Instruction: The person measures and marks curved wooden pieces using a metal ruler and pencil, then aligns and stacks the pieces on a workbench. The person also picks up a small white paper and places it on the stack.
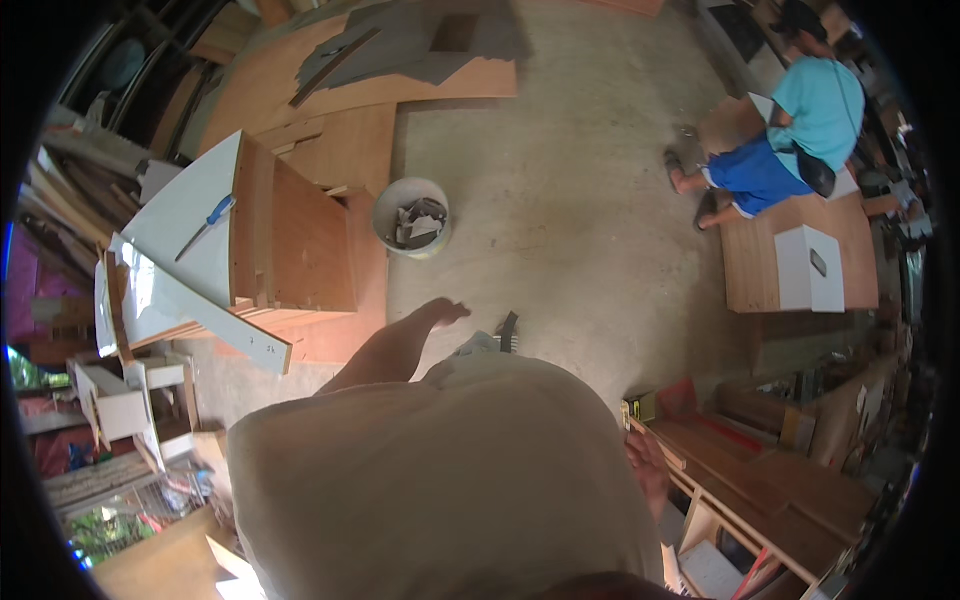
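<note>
My left hand (pixel 446 312) reaches out in front of my body, over the concrete floor, with its fingers loosely stretched and nothing in them. Low at my right side is my right hand (pixel 648 466), partly hidden by my shirt. Its fingers look apart, close to the edge of a wooden frame (pixel 705 503); whether they touch it I cannot tell. Just beyond that hand sits a yellow and black tape measure (pixel 641 406). A grey bucket (pixel 411 218) holding scraps stands ahead of my left hand.
A white-topped wooden cabinet (pixel 300 235) at left carries a blue-handled screwdriver (pixel 206 226) and a long white board (pixel 210 308). Plywood sheets (pixel 350 135) lie beyond. At far right, a person in a turquoise shirt (pixel 818 95) sits on a wooden cabinet (pixel 752 262).
</note>
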Motion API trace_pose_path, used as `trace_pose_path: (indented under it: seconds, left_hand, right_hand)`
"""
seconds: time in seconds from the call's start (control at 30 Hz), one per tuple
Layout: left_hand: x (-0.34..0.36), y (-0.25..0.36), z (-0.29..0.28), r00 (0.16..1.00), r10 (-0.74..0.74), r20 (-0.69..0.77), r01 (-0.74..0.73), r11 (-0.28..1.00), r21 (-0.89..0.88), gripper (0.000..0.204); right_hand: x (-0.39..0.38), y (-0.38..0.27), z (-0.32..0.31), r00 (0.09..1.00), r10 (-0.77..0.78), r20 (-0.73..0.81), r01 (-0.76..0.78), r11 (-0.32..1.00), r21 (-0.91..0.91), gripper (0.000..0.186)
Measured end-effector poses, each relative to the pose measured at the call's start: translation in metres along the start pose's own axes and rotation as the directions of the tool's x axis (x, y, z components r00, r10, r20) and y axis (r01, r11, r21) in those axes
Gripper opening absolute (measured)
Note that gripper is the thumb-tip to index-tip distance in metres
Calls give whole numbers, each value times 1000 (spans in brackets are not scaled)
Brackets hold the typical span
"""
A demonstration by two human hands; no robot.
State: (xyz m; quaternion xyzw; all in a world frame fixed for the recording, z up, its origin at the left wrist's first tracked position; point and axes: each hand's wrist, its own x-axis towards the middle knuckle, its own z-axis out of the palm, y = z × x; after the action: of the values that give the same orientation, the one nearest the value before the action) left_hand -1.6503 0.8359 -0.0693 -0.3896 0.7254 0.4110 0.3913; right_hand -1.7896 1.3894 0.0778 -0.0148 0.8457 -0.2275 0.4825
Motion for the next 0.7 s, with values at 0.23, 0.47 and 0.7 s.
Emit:
trace_pose_path:
  seconds: [0.23,0.47,0.7]
  left_hand:
    - [92,179,-111,851,518,-88,-379,721,580,32]
    - [148,193,-112,932,314,-183,-248,918,311,46]
    - [68,265,-139,930,-366,-22,338,878,-339,64]
  right_hand:
    - [171,-50,-136,997,52,49,-31,937,-348,65]
    - [348,-287,-272,951,-240,195,260,276,-925,63]
    - [217,-642,-366,-179,-769,613,891,137,432,76]
